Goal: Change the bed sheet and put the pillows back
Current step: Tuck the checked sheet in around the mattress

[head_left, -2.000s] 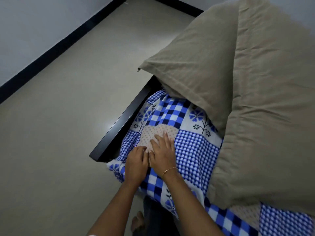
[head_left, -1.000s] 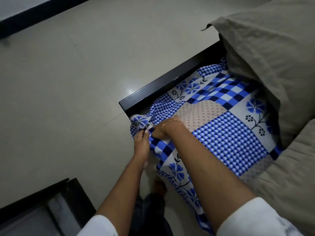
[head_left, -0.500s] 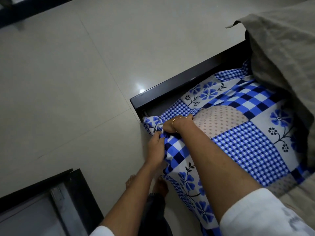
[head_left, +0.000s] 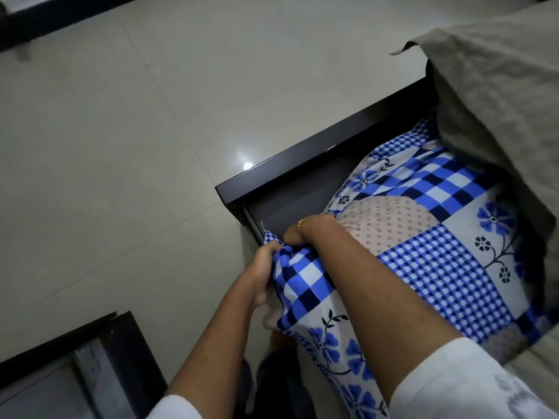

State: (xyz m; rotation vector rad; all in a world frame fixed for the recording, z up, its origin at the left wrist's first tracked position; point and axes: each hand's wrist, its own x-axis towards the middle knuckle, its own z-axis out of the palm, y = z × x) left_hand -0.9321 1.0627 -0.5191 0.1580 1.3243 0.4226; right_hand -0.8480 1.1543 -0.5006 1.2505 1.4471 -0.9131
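Fingers of the left hand [head_left: 262,269] curl round a bunched fold of the blue-and-white patchwork bed sheet [head_left: 435,264], gripping it at the corner of the bed, with the knuckles turned toward nine o'clock. Just beside it, toward one o'clock, the right hand [head_left: 295,234] bends down at the wrist and its fingers go into the same gathered cloth; they are hidden by the sheet, so whether they clench it cannot be told. A thin gold bangle [head_left: 301,222] sits on that wrist. Both forearms run down toward six o'clock into white sleeves [head_left: 462,385]. The sheet, printed with checks, blue flowers and a dotted beige patch, covers the mattress from the hands out toward three o'clock, its edge hanging down beside the person's legs at six o'clock. A dark bed frame [head_left: 317,152] borders it from the corner up toward one o'clock. At two o'clock a grey-brown quilt [head_left: 496,110] lies folded back over the sheet. Pale floor tiles [head_left: 121,146] fill the side from nine to twelve o'clock, and a dark piece of furniture [head_left: 90,358] stands at seven o'clock.
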